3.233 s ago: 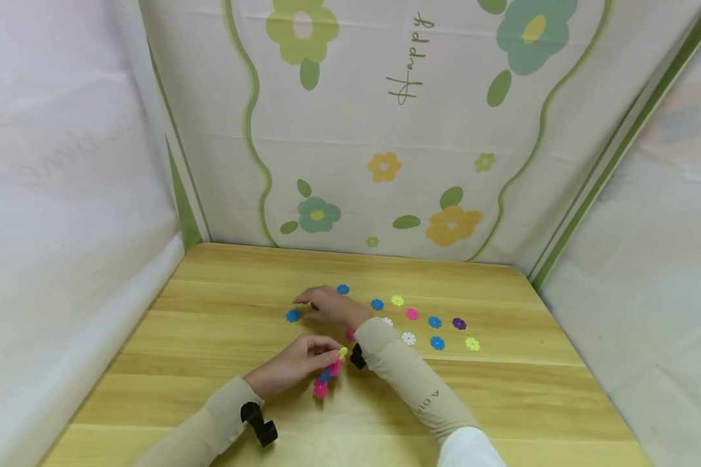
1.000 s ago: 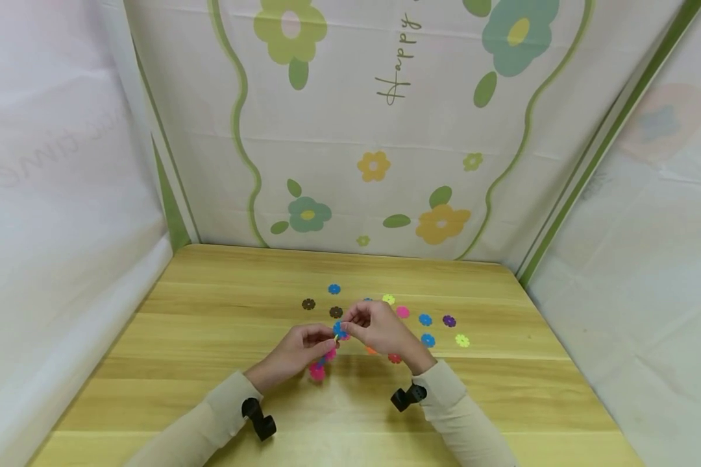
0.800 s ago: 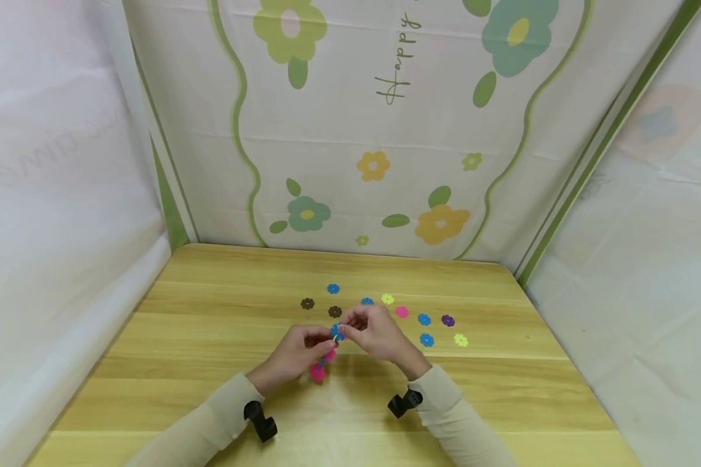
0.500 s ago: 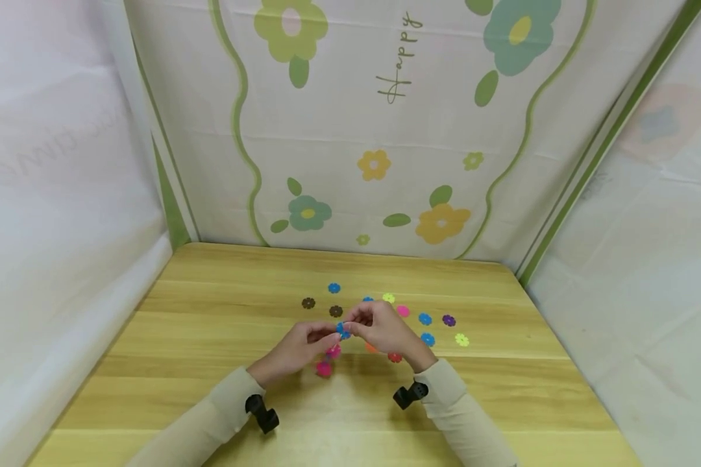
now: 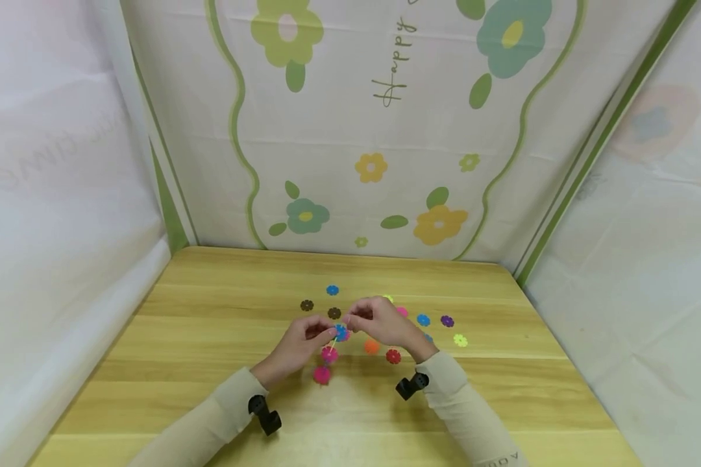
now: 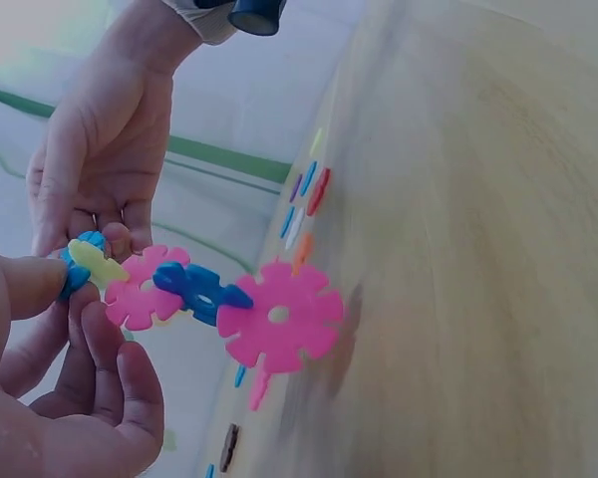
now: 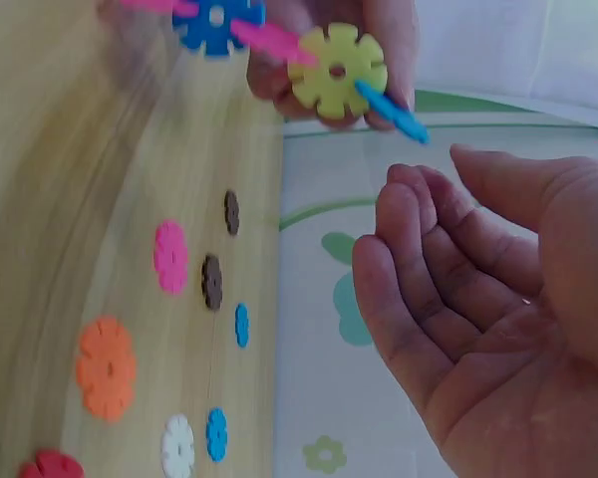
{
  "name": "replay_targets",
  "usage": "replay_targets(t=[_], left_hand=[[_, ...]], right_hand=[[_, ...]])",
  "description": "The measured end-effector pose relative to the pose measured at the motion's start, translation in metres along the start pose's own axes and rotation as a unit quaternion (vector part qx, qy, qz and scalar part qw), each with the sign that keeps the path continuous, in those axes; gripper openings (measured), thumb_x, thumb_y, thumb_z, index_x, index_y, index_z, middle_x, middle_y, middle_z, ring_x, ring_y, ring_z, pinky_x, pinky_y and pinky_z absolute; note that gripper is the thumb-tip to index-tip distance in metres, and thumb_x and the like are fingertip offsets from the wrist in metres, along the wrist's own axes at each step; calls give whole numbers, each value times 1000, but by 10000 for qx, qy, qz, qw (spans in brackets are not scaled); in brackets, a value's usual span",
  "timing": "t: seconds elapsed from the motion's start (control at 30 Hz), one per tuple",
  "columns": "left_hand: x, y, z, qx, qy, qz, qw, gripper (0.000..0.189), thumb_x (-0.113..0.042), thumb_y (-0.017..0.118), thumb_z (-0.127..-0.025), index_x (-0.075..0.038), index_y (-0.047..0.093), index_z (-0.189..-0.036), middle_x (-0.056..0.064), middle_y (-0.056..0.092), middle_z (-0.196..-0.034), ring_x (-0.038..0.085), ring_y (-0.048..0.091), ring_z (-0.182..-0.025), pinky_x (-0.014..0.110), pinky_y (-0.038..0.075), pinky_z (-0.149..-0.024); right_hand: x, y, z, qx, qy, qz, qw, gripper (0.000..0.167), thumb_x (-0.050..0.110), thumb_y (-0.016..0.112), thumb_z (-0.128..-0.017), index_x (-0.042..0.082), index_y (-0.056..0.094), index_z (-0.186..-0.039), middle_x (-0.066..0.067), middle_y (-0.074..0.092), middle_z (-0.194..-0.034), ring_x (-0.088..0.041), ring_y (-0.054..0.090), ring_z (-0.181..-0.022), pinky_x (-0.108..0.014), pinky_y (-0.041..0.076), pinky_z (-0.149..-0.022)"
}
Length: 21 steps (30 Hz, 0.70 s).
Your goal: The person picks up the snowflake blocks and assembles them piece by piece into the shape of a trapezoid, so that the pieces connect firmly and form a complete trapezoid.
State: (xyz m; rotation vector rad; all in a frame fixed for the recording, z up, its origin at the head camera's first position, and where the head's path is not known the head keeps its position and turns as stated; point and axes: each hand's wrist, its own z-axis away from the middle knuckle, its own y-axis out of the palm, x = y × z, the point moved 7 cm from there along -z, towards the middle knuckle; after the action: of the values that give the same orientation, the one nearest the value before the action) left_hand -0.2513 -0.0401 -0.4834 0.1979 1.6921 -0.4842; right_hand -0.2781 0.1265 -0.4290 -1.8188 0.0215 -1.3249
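Near side: beige sleeves [image 5: 473,421], black device [image 5: 412,386] on each cuff. Flower-disc chain [image 5: 330,354] held up over wood table [image 5: 502,389]; from near end: pink, blue, pink, yellow, blue. Left hand [image 5: 295,346] grasping it, pinch at the far end. Right hand [image 5: 385,323] released, fingers loosely bent, nothing in them, just beside the blue end disc [image 7: 392,112]. Red disc [image 5: 393,356] on table, right of chain; orange disc [image 5: 372,346] slightly left and farther. Far right: yellow-green disc [image 5: 460,340], then purple disc [image 5: 446,321]. Brown discs [image 5: 307,305] beyond left hand, loose blue disc [image 5: 332,290] farther. Floral cloth [image 5: 327,130] behind table's far edge.
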Motion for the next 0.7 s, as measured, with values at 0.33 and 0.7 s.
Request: replay_targets(t=[0.33,0.7], left_hand=[[8,-8,6,-364,-392,180,9984,22,-28,64,-108,-10,73,-116,8,72,-114,21,65,-99,25,56,-84],[9,-7,8,-396,-543,193,9976,20,-22,64,-108,-5,72,-116,12,71,-116,23,66,-103,27,57,-89]], right_hand=[[-27,22,-26,421,50,1626,9858,17,12,75,-100,3,78,-114,-5,78,-104,-10,71,-90,-23,60,-81],[-40,40,-36,522,93,1809,9821,6,13,81,-95,8,78,-92,0,72,-87,-6,58,-71,-19,54,-67]])
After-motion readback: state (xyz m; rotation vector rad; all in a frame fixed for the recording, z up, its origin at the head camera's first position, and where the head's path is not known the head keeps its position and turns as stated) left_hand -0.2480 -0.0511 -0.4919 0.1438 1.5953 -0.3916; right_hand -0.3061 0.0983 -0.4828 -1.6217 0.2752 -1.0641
